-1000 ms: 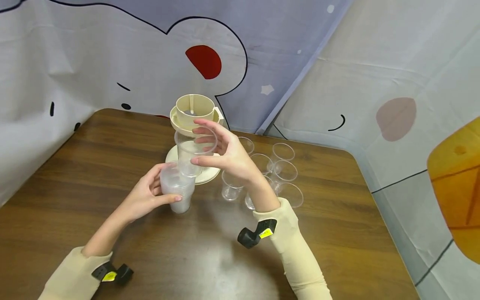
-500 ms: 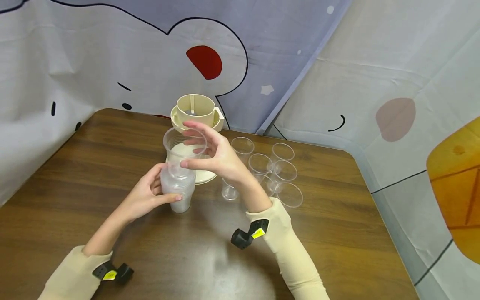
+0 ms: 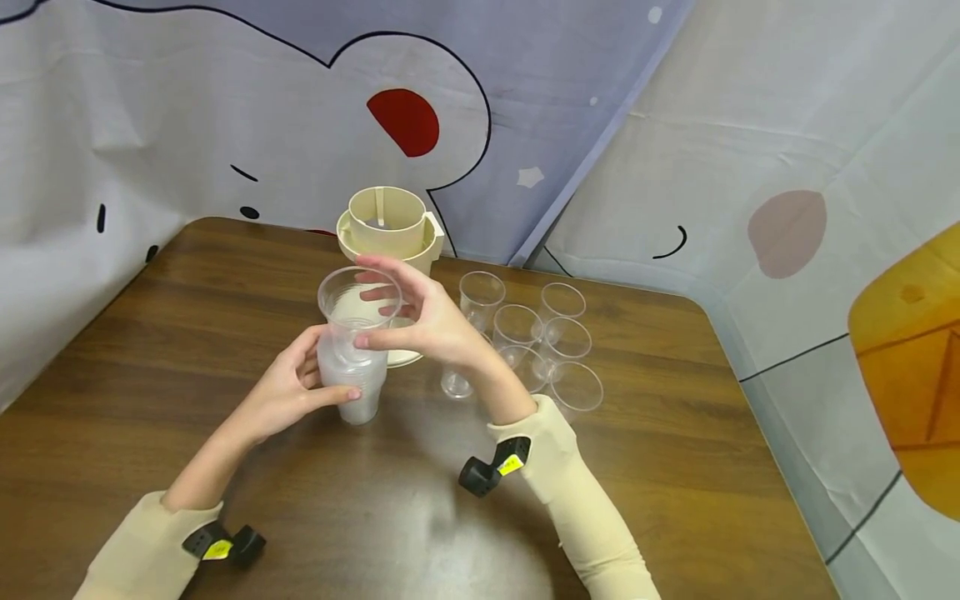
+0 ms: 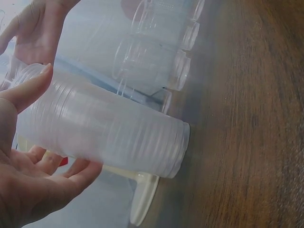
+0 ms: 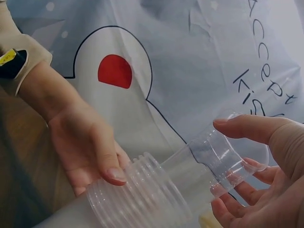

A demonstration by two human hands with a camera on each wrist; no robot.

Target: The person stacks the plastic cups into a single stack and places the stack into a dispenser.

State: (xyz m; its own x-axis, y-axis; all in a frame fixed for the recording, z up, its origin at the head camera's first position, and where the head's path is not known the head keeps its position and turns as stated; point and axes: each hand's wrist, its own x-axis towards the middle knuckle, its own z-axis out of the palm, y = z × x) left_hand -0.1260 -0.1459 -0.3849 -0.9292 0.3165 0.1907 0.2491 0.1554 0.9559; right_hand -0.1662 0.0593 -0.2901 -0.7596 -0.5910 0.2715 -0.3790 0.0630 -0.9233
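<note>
My left hand [image 3: 283, 390] grips a stack of nested clear plastic cups [image 3: 352, 371], thumb in front and fingers behind. In the left wrist view, the lower end of this upright stack comes down close to the tabletop. My right hand [image 3: 427, 327] holds a single clear plastic cup [image 3: 341, 304] from the right, between thumb and fingers. That cup's lower part sits inside the stack's top, its upper part standing well above the other rims. In the right wrist view, the thumb lies on one side of the single cup [image 5: 204, 154] and the fingers on the other.
Behind my hands stands a cream-coloured appliance [image 3: 386, 237] with a round open top and a pale disc base [image 3: 405, 358], partly hidden. Several clear plastic cups [image 3: 517, 327] stand upright to its right on the wooden table [image 3: 660, 467]. A printed cloth [image 3: 585, 167] hangs behind the table.
My right hand has moved left and then down, bringing the single cup from above the stack's right side into its top. The left hand and the stack have stayed in place.
</note>
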